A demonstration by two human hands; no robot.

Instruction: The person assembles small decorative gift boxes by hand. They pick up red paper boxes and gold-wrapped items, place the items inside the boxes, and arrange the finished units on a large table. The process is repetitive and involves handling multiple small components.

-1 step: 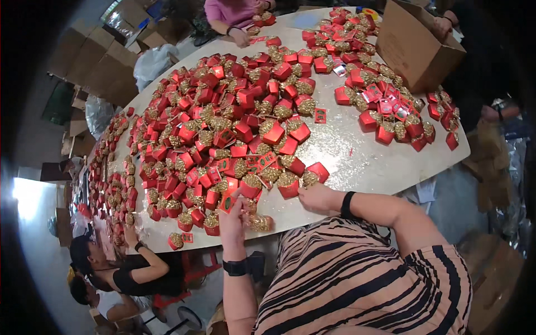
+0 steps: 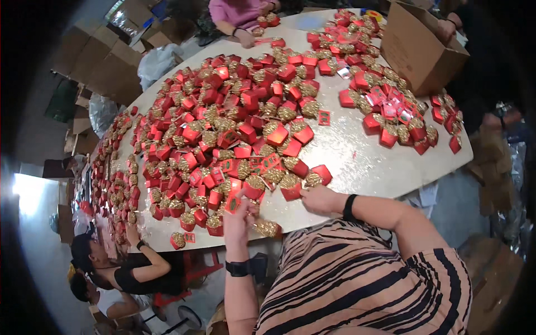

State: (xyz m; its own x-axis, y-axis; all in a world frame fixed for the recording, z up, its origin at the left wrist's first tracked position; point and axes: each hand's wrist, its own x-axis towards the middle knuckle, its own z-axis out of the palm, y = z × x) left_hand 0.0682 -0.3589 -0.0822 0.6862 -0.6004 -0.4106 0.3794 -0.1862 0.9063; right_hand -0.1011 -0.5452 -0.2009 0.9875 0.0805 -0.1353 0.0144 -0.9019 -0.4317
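Note:
My left hand (image 2: 237,222) is closed on a red tag (image 2: 233,202) with a green patch, its fingers pinched at the tag's lower end. Against that hand, at the table's front edge, hangs a knobbly gold ornament (image 2: 268,228); whether it is tied to the tag I cannot tell. My right hand (image 2: 324,200) rests low over the table with its fingertips together, and what they pinch is hidden. Just beyond those fingertips lie a red-and-gold ornament (image 2: 290,187) and another red ornament (image 2: 320,173). Beyond both hands spreads a large heap of red-and-gold ornaments (image 2: 223,123), with red tags among them.
The pale tabletop (image 2: 368,173) curves away around me. A cardboard box (image 2: 416,50) stands at the far right, beside a smaller group of ornaments (image 2: 391,111). A person in pink (image 2: 237,17) works across the table; another in black (image 2: 139,268) sits at left.
The whole view has shifted slightly, so the table sits a little farther right. The gold ornament by my left hand has swung slightly right. Both hands keep nearly the same pose.

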